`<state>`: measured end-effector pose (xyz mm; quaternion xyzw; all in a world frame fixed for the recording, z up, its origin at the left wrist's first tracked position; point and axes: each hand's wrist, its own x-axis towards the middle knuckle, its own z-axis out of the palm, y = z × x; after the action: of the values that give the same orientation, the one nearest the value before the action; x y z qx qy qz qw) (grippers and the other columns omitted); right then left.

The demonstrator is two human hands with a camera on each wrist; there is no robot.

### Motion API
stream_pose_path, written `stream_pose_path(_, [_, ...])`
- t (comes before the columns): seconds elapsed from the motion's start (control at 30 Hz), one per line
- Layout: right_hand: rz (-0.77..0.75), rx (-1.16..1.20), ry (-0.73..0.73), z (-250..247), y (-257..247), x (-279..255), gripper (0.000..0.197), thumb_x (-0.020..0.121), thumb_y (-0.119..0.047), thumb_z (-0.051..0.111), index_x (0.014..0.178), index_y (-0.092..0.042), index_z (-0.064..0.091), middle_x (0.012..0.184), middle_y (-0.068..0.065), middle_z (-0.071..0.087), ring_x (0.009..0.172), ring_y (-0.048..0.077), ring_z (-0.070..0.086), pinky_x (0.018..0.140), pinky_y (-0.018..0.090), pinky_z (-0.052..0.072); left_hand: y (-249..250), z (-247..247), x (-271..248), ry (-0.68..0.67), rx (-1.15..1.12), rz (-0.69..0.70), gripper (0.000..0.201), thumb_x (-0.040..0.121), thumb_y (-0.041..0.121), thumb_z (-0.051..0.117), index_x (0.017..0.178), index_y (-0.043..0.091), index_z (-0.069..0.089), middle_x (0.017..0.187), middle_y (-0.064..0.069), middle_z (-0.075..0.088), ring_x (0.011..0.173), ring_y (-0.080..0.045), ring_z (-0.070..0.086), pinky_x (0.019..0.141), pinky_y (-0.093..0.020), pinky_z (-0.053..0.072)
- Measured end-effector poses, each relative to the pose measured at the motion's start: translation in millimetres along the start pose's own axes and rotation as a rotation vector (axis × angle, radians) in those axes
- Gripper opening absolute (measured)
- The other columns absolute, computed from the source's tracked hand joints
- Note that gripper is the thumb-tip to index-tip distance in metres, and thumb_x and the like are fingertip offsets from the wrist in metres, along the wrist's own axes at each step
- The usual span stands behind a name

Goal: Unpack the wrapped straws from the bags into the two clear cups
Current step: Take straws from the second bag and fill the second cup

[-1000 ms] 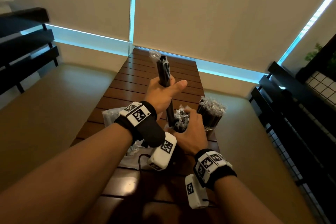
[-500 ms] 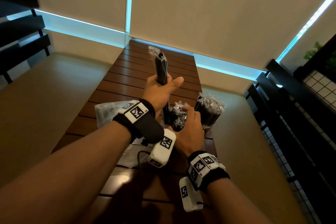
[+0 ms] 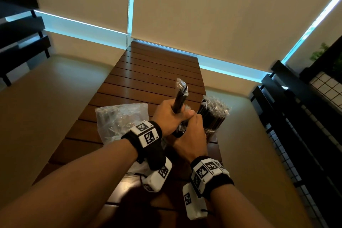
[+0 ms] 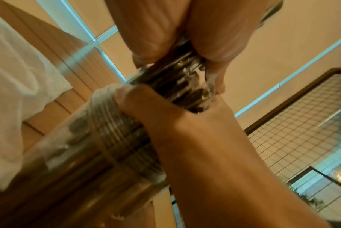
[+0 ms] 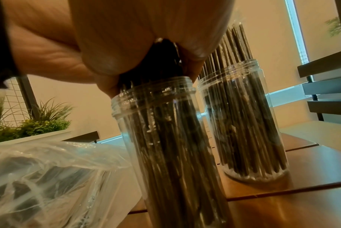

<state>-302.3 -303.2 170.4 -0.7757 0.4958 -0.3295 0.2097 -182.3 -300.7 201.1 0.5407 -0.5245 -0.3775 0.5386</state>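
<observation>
Left hand: the left hand [image 3: 169,116] was wrapped round a bundle of wrapped black straws [image 3: 180,98], fingers [image 4: 156,30] curled tight on it – the bundle stood nearly upright, its crinkled wrapper ends sticking up above the fist.

Right hand: the right hand [image 3: 190,131] sat just below the left and touching it, fingers [image 4: 130,98] curled over the threaded rim of the near clear cup [image 5: 165,138], holding it at the mouth.

Near cup: it stood on the slatted wooden surface [image 3: 148,79], already packed with dark straws; the lower end of the held bundle met the cup's mouth, though the hands hid how far in it went.

Far cup: the second clear cup [image 5: 243,123] stood just beside the first, on the person's right, touched by neither hand – full of black straws [image 3: 214,113] whose wrapper tips fanned out above its rim.

Bag: a crumpled clear plastic bag [image 3: 120,118] lay on the surface to the left of the hands, near the first cup, with dark straws showing through it.

Wrists: each wrist wore a black band with white marker blocks.
</observation>
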Motion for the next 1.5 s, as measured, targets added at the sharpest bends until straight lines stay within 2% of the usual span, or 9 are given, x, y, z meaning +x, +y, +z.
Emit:
stream_pose_path(0.13, [0.024, 0.033, -0.001, -1, -1, -1, 0.083, 0.068, -0.047, 0.08, 0.137, -0.027, 0.038, 0.124, -0.01, 0.039, 0.104, 0.008, 0.055, 0.084, 0.029, 0.052, 29, -6, 0, 0.057, 0.259, 0.131, 0.036, 0.072, 0.033, 0.083, 0.09, 0.026, 0.053, 0.093, 0.005, 0.058, 0.081, -0.009, 0.056, 0.076, -0.028, 0.051])
stream_pose_path(0.3, [0.011, -0.026, 0.018, 3, -3, 0, 0.075, 0.068, -0.046, 0.081, 0.128, -0.029, 0.039, 0.119, -0.007, 0.041, 0.098, 0.007, 0.05, 0.08, 0.028, 0.049, 59, -20, 10, -0.02, 0.553, 0.53, 0.097, 0.077, 0.02, 0.078, 0.15, 0.031, 0.015, 0.145, 0.002, 0.037, 0.113, -0.016, 0.058, 0.092, -0.033, 0.052])
stream_pose_path(0.47, [0.0, 0.0, 0.021, 6, -4, 2, 0.078, 0.066, -0.052, 0.08, 0.127, -0.031, 0.037, 0.116, -0.008, 0.04, 0.097, 0.012, 0.055, 0.079, 0.035, 0.053, 30, -25, 6, -0.166, 0.897, 0.474, 0.051, 0.102, 0.031, 0.039, 0.151, 0.021, 0.026, 0.158, 0.005, 0.024, 0.148, -0.012, 0.013, 0.12, -0.045, 0.011])
stream_pose_path(0.7, [-0.026, -0.016, 0.011, 8, 1, 2, 0.083, 0.074, -0.044, 0.078, 0.141, -0.028, 0.031, 0.134, -0.007, 0.036, 0.108, 0.006, 0.05, 0.083, 0.024, 0.042, -21, -23, -11, -0.267, 0.996, 0.289, 0.076, 0.089, 0.064, -0.002, 0.153, 0.027, 0.014, 0.161, 0.011, 0.01, 0.148, -0.008, 0.001, 0.119, -0.053, 0.001])
stream_pose_path(1.0, [-0.031, -0.156, -0.107, 1, -1, 3, 0.091, 0.073, -0.051, 0.067, 0.148, -0.026, 0.022, 0.145, 0.002, 0.026, 0.129, 0.024, 0.043, 0.098, 0.044, 0.049, -13, -34, -21, -0.42, 0.984, 0.136, 0.091, 0.082, 0.078, 0.005, 0.152, 0.023, -0.013, 0.161, 0.008, -0.012, 0.148, -0.009, 0.0, 0.12, -0.051, 0.007])
stream_pose_path(1.13, [-0.175, -0.352, 0.021, -7, -16, 8, 0.085, 0.077, -0.071, 0.048, 0.148, -0.028, 0.029, 0.154, 0.008, 0.025, 0.142, 0.025, 0.025, 0.115, 0.047, 0.026, -8, -69, -27, -0.211, 0.619, 0.025, 0.068, 0.094, 0.052, 0.044, 0.152, 0.027, 0.017, 0.157, 0.0, 0.027, 0.133, -0.014, 0.041, 0.108, -0.04, 0.038])
stream_pose_path(1.2, [-0.247, -0.385, -0.023, -4, -22, 10, 0.07, 0.088, -0.064, 0.044, 0.146, -0.028, 0.035, 0.152, 0.008, 0.031, 0.141, 0.025, 0.026, 0.115, 0.045, 0.023, -15, -93, -34, -0.231, 0.796, -0.034, 0.064, 0.086, 0.048, 0.057, 0.144, 0.033, 0.035, 0.146, 0.003, 0.041, 0.124, -0.014, 0.047, 0.102, -0.039, 0.044])
stream_pose_path(1.33, [-0.246, -0.495, -0.104, 8, -24, 8, 0.057, 0.094, -0.052, 0.04, 0.143, -0.023, 0.042, 0.148, 0.01, 0.039, 0.139, 0.027, 0.03, 0.115, 0.044, 0.022, -35, -116, -57, -0.52, 1.297, -0.177, 0.106, 0.063, 0.081, 0.058, 0.149, 0.034, 0.017, 0.151, 0.003, 0.027, 0.133, -0.021, 0.037, 0.107, -0.044, 0.038])
stream_pose_path(1.5, [-0.487, -0.501, 0.061, 11, -58, -5, 0.042, 0.085, -0.051, 0.051, 0.112, -0.021, 0.061, 0.118, 0.006, 0.056, 0.112, 0.025, 0.049, 0.101, 0.045, 0.038, -46, -121, -64, -0.382, 1.318, -0.193, 0.063, 0.084, 0.025, 0.066, 0.14, 0.028, 0.036, 0.135, 0.002, 0.044, 0.116, -0.02, 0.053, 0.086, -0.034, 0.05])
